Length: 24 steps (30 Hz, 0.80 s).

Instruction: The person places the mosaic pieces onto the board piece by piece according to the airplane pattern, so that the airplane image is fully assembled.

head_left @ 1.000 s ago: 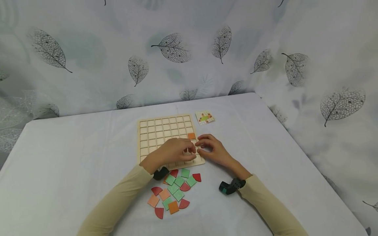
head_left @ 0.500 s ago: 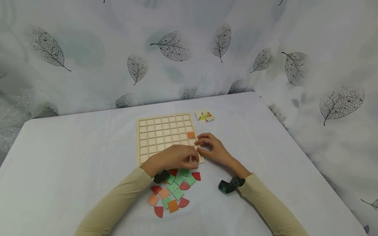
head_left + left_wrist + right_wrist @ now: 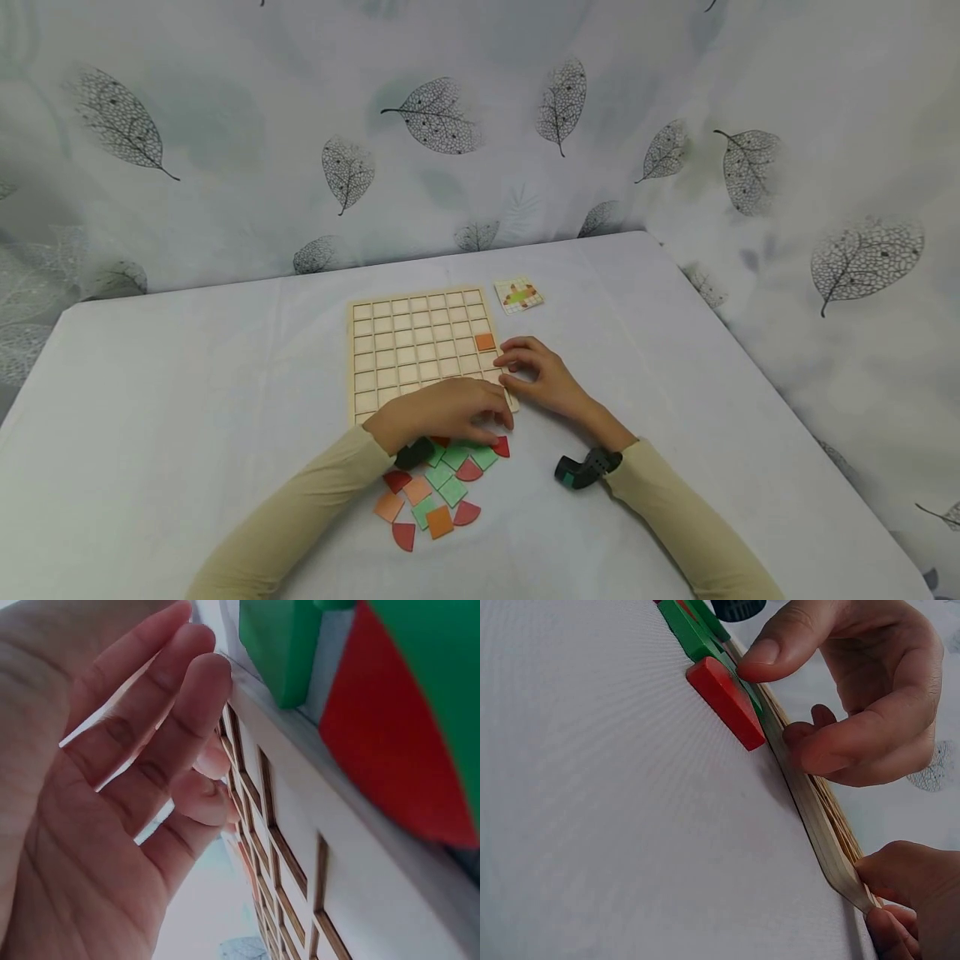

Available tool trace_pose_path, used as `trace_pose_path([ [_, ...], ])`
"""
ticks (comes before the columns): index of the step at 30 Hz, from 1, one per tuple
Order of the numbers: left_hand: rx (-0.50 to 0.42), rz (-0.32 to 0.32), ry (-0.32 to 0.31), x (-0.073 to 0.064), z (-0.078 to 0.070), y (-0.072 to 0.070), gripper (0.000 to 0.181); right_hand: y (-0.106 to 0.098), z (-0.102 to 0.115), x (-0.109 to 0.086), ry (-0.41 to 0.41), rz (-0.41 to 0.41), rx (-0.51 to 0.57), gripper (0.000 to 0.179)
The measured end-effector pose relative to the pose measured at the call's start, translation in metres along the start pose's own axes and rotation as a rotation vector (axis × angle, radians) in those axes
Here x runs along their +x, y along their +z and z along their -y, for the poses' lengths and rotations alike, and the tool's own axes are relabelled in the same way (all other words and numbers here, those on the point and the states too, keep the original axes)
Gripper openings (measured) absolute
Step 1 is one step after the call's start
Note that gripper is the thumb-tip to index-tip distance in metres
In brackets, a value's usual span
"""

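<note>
A wooden grid board (image 3: 405, 340) lies flat on the white-covered table, one orange square tile (image 3: 485, 342) in a cell near its right side. Over the board's near edge, my left hand (image 3: 450, 408) reaches toward loose tiles, thumb and fingers parted with nothing between them. Its thumb comes close over a red quarter-circle tile (image 3: 727, 701) and a green square tile (image 3: 690, 634) in the right wrist view. My right hand (image 3: 547, 383) pinches the board's right edge near its near corner, thumb (image 3: 892, 870) against the wood.
In front of the board lie several loose tiles: green squares (image 3: 452, 492), orange squares (image 3: 440, 522) and red quarter-circles (image 3: 403, 536). A small pattern card (image 3: 519, 295) rests beyond the board's far right corner. Leaf-print cloth (image 3: 442, 117) hangs behind the table.
My left hand has moved from over the board's right part toward me, down to the near edge and the loose tiles. The right hand stays at the board's side.
</note>
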<state>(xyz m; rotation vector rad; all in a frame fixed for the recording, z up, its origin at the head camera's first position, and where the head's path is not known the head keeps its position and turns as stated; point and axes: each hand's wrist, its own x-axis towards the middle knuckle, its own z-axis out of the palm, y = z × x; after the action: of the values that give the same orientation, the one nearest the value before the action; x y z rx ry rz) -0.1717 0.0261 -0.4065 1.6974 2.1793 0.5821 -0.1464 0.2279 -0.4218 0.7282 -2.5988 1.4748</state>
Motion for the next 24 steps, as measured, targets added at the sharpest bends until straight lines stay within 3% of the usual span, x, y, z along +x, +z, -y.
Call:
trace_pose_path([
  [12,0.032,0.045,0.0,0.0018,-0.0051,0.001,0.026,-0.0015,0.0054,0.0008,0.02,0.009,0.015,0.021],
  [18,0.053,0.04,0.014,0.0041,-0.0057,0.0014,0.017,-0.0015,0.0049,0.0008,0.024,0.011,0.014,0.021],
  [24,0.057,0.059,0.017,0.0057,-0.0065,0.0027,0.021,-0.001,0.0047,0.0004,0.029,0.007,0.008,0.021],
])
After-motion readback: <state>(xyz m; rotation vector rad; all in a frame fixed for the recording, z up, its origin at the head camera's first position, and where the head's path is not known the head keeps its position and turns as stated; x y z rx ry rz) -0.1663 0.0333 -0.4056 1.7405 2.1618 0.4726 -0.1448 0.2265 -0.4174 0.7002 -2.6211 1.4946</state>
